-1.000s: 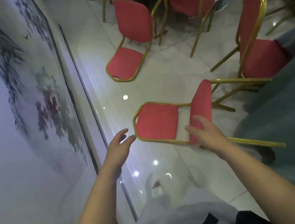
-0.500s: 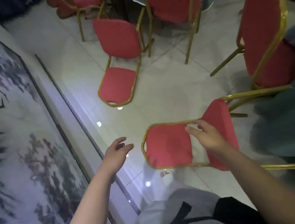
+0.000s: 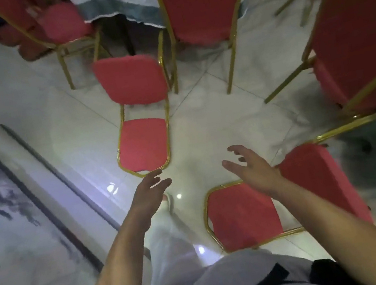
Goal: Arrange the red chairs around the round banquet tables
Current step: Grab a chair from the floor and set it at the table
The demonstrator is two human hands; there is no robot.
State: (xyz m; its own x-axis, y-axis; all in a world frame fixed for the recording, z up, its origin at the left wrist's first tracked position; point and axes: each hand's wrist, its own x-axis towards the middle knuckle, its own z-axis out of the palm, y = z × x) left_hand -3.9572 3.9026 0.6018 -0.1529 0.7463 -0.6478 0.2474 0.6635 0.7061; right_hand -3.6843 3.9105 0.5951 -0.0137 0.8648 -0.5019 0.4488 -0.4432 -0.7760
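Looking down at: pale glossy tile floor (image 3: pixel 216 122), ceiling lights reflecting in it as small bright dots, grout lines crossing near the middle.
Left edge: big wall panel with an ink-style painting (image 3: pixel 1 223) that runs down to the floor, dark frame strip along its bottom.
Top edge: round table (image 3: pixel 118 2) under a pale cloth with a grey-blue hem.
At the table: upright red chair (image 3: pixel 201 3) with its back toward me, and another red chair (image 3: pixel 62 21) off to its left.
Right edge: tall red chair (image 3: pixel 358 34), tilted, gold legs sticking out over the tiles.
Middle: tipped chair (image 3: pixel 142 145) lying on its back, seat pad sticking up toward the table.
Closest to me: fallen chair (image 3: pixel 243 212) on the floor at lower right, gold legs pointing right.
Open room: bare tiles between the two downed chairs and the upright one, plus a strip along the wall.
Right hand (image 3: pixel 254 171): fingers spread wide, gripping nothing, over the top corner of the fallen chair; contact, can't tell.
Left hand (image 3: pixel 148 193): fingers loose and apart, nothing in it, fingertips just short of the tipped chair's gold rim.
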